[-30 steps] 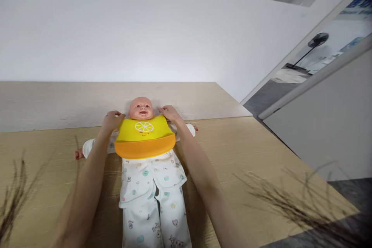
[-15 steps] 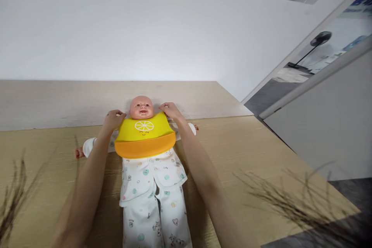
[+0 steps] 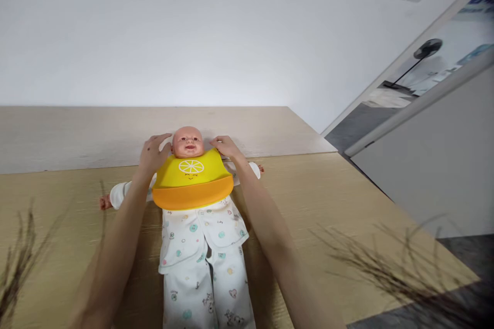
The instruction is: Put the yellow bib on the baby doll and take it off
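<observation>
A baby doll (image 3: 188, 142) lies on its back, arms spread, in a white printed outfit (image 3: 204, 257). Over its chest lies a yellow bib (image 3: 191, 177) with a white citrus slice design and an orange pocket along the bottom. My left hand (image 3: 155, 153) is beside the doll's head on the left, its fingers apart and extended toward the head, near the bib's upper left corner. At the bib's upper right corner, my right hand (image 3: 227, 147) has thumb and fingers pinched together on the bib's edge. The back of the doll's neck is hidden.
The doll rests on a light wooden table (image 3: 328, 226), with a paler raised panel (image 3: 77, 139) behind it against a white wall (image 3: 154, 36). Dark thin twigs (image 3: 382, 262) blur in at both lower sides. A fan (image 3: 427, 49) stands beyond the doorway at right.
My left hand has opened from a pinch at the bib's upper left corner and moved slightly up toward the doll's head. My right hand has stayed nearly still.
</observation>
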